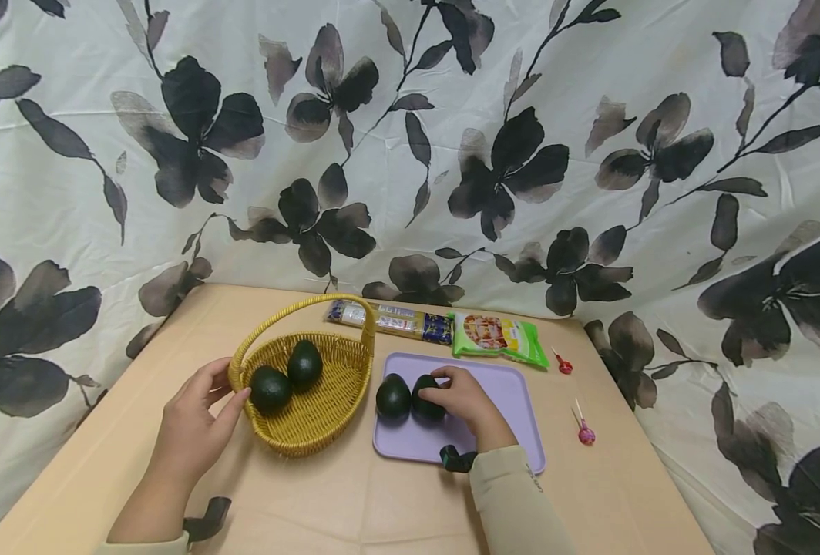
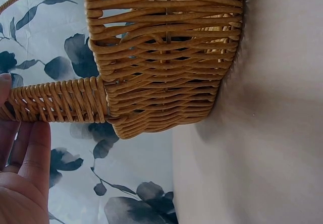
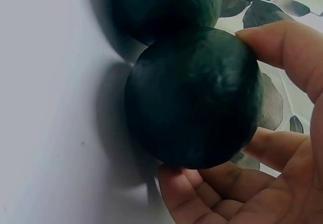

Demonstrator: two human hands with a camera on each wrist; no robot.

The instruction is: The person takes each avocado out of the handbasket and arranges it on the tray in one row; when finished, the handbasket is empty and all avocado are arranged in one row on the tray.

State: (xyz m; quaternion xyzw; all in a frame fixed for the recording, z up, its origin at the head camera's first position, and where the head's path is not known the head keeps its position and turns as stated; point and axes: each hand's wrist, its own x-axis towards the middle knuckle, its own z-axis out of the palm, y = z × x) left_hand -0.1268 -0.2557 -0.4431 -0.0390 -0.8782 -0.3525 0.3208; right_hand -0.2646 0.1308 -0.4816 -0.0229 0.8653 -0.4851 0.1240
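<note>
Floral cloth (image 1: 396, 208) hangs behind the tan table (image 1: 306, 509). The right hand (image 1: 467, 401) grips an avocado (image 1: 427, 412) at the lilac tray (image 1: 500, 389), thumb and fingers curled round it; it looks firm, smallish-heavy, slightly slippery, best held at its widest. The left hand (image 1: 191, 420) pinches the handle (image 2: 70, 100) of the wicker basket (image 1: 313, 433). Lettering on the green bag (image 1: 514, 339) and long packet (image 1: 396, 321) I can't read.

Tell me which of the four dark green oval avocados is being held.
The rightmost avocado on the light purple rectangular tray: the right hand pinches it, while the other three avocados are unheld.
</note>
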